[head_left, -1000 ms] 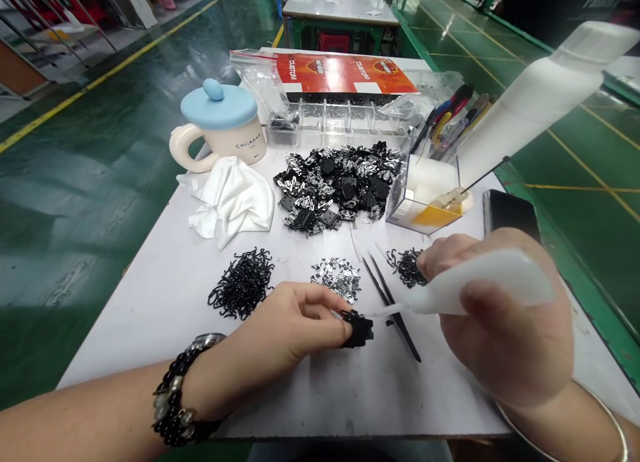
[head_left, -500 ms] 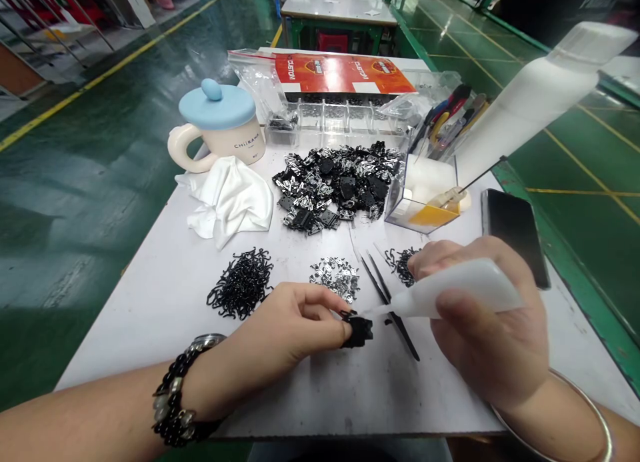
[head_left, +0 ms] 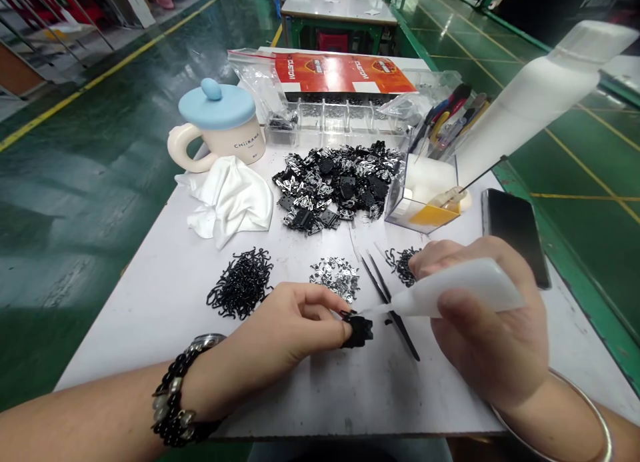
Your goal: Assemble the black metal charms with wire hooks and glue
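The person's left hand (head_left: 280,335) has a firm pinch on a small black part (head_left: 359,331), held between thumb and fingers just above the white table (head_left: 320,399). The right hand (head_left: 487,335) is clenched around a white squeeze bottle (head_left: 463,290), whose thin nozzle (head_left: 373,309) reaches the part's upper edge, right by the left fingertips. Compared with a second ago, the right hand and bottle have drawn in to the left, while the left hand's hold looks unchanged. Black tweezers (head_left: 387,302) lie just beyond the part, between the hands. Nearby are a heap of black wire hooks (head_left: 241,285), a smaller heap of black hooks (head_left: 401,265), silver clips (head_left: 335,279) and a larger mixed pile of black and silver pieces (head_left: 336,185).
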Motion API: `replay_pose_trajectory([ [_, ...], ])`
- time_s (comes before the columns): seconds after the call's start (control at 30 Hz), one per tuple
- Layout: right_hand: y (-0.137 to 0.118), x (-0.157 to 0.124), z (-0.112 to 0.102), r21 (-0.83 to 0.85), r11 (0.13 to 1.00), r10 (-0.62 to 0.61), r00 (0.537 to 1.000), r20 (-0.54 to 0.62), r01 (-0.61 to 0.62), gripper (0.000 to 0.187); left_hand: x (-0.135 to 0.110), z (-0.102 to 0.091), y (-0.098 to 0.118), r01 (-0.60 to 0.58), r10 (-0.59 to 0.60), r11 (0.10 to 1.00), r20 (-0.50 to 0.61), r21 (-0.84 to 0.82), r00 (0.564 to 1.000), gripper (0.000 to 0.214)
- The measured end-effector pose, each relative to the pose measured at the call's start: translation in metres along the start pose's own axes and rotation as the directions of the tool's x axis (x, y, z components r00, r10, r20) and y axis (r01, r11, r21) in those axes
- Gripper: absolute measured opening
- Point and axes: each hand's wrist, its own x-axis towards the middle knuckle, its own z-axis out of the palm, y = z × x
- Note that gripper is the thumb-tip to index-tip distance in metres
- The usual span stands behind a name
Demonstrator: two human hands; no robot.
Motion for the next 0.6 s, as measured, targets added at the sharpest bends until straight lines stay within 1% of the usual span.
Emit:
replay_pose_trajectory([
  [0.13, -0.003, 0.002, -0.001, 0.024, 1.000, -0.005, 0.994, -0.105, 0.008, 0.017, 0.000, -0.001, 0.000, 0.002, -0.001, 1.000, 0.009, -0.007, 1.000, 0.018],
  [0.2, -0.005, 0.002, -0.003, 0.043, 0.999, 0.013, 0.992, -0.124, -0.007, 0.020, 0.000, -0.001, 0.000, 0.003, -0.003, 1.000, 0.014, -0.006, 1.000, 0.017],
  [0.27, -0.005, 0.000, -0.004, 0.043, 0.999, 0.028, 0.996, -0.090, -0.024, 0.020, -0.001, -0.001, 0.001, 0.003, -0.003, 1.000, 0.021, -0.015, 1.000, 0.016],
  [0.37, -0.002, -0.004, -0.006, 0.013, 1.000, 0.021, 1.000, 0.022, -0.022, 0.014, -0.002, -0.001, 0.002, 0.006, -0.005, 1.000, 0.019, -0.026, 1.000, 0.015],
  [0.43, 0.000, -0.007, -0.005, 0.007, 1.000, 0.011, 0.997, 0.075, -0.011, 0.012, -0.002, 0.000, 0.003, 0.014, -0.014, 1.000, 0.012, -0.026, 1.000, 0.016],
  [0.6, 0.000, -0.008, -0.005, 0.013, 1.000, 0.006, 0.994, 0.106, -0.008, 0.011, -0.001, 0.000, 0.004, 0.024, -0.024, 1.000, 0.008, -0.020, 1.000, 0.016],
])
